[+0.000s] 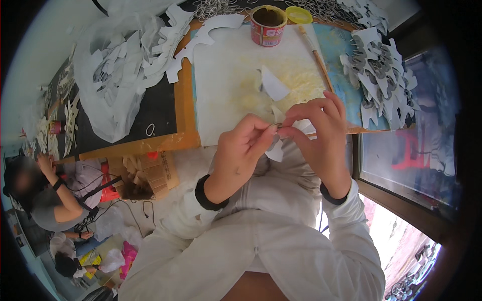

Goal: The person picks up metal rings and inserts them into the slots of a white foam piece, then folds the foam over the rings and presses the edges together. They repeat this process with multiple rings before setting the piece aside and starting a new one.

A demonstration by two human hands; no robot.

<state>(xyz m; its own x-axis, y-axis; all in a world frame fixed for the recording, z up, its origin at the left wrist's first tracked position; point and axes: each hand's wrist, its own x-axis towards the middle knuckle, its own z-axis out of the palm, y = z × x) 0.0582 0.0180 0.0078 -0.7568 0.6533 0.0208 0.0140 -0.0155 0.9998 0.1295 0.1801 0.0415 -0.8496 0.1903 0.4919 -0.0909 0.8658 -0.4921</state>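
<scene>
Close together over the near edge of the table, my left hand (238,153) and my right hand (322,133) pinch a small metal ring (276,124) between thumbs and fingertips. A white cut piece (275,152) with a grey patch hangs just below my left fingertips; how it joins the ring is partly hidden by the fingers. Beyond my hands, another white cut piece (274,86) lies on a pale sheet (221,75) stained yellow. A long-handled brush (319,60) rests along the sheet's right side.
A red tub (267,31) of brown paste stands at the back, beside its yellow lid (299,15). Finished-looking white pieces with rings (379,70) are heaped at right. A plastic bag (113,95) of white cutouts sits left. Another person (60,200) works at far left.
</scene>
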